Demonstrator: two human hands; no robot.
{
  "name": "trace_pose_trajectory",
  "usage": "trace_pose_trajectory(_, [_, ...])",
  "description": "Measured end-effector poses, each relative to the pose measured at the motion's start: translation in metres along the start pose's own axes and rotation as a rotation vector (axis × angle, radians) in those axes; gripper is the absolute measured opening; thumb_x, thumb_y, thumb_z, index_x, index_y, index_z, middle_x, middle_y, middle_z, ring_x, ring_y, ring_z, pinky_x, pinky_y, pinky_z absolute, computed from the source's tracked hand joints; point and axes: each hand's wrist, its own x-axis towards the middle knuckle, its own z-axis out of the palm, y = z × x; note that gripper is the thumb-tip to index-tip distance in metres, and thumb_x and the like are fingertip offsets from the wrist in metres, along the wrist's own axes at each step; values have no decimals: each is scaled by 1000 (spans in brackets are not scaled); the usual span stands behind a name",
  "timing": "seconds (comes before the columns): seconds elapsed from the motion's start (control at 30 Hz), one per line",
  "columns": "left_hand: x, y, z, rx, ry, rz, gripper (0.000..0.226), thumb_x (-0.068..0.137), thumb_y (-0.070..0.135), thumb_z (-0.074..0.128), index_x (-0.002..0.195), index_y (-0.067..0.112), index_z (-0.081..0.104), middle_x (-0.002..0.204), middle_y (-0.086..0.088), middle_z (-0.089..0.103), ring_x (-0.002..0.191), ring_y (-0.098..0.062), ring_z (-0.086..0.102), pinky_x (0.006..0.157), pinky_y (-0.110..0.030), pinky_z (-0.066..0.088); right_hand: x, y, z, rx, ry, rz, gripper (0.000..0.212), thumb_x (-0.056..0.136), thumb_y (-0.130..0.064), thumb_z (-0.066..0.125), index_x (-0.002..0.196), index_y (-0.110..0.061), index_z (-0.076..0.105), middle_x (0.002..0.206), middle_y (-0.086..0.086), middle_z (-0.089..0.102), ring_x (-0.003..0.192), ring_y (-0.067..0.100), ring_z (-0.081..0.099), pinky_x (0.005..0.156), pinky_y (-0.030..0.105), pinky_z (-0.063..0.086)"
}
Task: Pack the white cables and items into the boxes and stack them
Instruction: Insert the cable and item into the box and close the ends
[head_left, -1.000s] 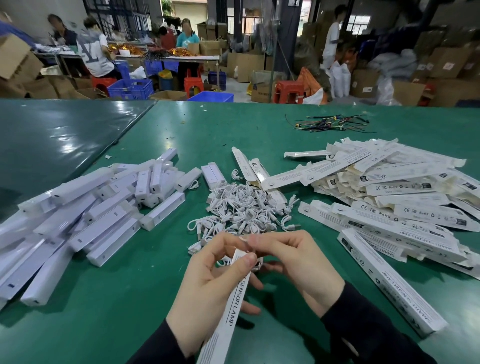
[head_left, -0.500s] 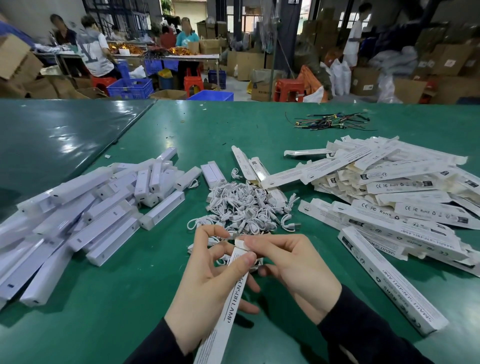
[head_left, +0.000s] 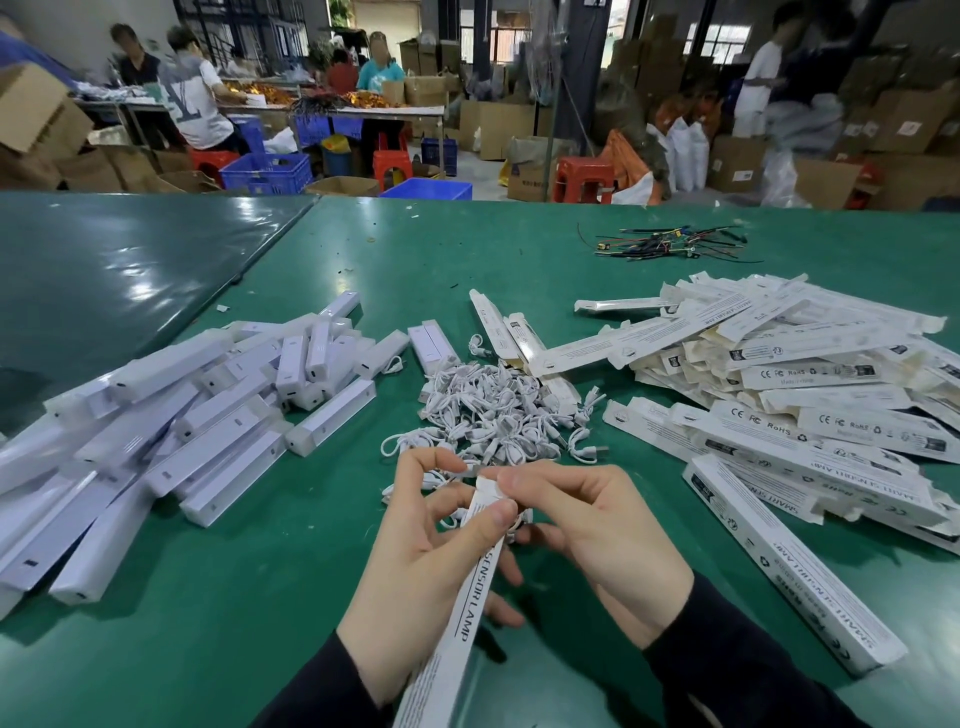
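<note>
My left hand (head_left: 415, 582) grips a long narrow white box (head_left: 457, 634) printed "SENSOR LAMP", its far end raised over the near table. My right hand (head_left: 597, 540) pinches the flap at that open far end; what lies inside is hidden. Just beyond my fingers lies a heap of small coiled white cables (head_left: 498, 410). To the left sits a pile of white lamp bars (head_left: 171, 431). A spread of flat white boxes (head_left: 779, 384) covers the right, and one long box (head_left: 789, 566) lies nearest my right hand.
The green table (head_left: 234, 597) joins a second darker table (head_left: 114, 270) at the left. A bundle of coloured wires (head_left: 670, 244) lies at the far right. Beyond the table edge are people at benches, cardboard cartons, blue crates and red stools.
My left forefinger and thumb have lifted and spread at the box's end, while my right fingers stay pinched on the flap. The box has barely shifted.
</note>
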Motion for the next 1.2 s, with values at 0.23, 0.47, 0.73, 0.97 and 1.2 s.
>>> trace_pose_trajectory(0.23, [0, -1, 1, -18, -1, -15, 44, 74, 16, 71, 106, 19, 41, 81, -13, 63, 53, -32, 58, 41, -37, 51, 1, 2, 2, 25, 8, -7, 15, 87, -2, 64, 82, -3, 79, 73, 8, 73, 49, 16, 56, 49, 23, 48])
trace_pose_trajectory(0.47, [0, 1, 3, -49, 6, -36, 47, 77, 13, 75, 109, 13, 40, 84, -19, 62, 52, -33, 58, 39, -37, 51, 2, 1, 0, 14, -14, -13, 19, 87, -1, 64, 80, -7, 80, 69, 11, 71, 48, 20, 53, 46, 25, 49])
trace_pose_trajectory(0.73, [2, 1, 1, -69, 7, -68, 47, 74, 11, 75, 108, 14, 43, 82, -20, 63, 51, -34, 59, 38, -36, 50, 3, 0, 1, 25, -15, -9, 23, 86, 1, 63, 74, -10, 80, 67, 7, 71, 50, 15, 57, 47, 24, 49])
trace_pose_trajectory(0.97, [2, -2, -2, 9, -17, -53, 64, 63, 4, 80, 114, 25, 46, 88, -16, 70, 60, -33, 65, 41, -37, 52, 3, 1, 2, 42, 4, 6, 21, 85, 1, 64, 74, -7, 79, 67, 14, 69, 50, 19, 56, 40, 25, 45])
trace_pose_trajectory(1.2, [2, 2, 0, -4, -33, -66, 76, 53, 22, 85, 118, 24, 45, 86, -18, 70, 62, -33, 67, 42, -39, 54, 4, 3, 0, -18, 9, -36, 23, 84, 2, 66, 73, -12, 80, 70, 12, 71, 60, 22, 56, 46, 25, 48])
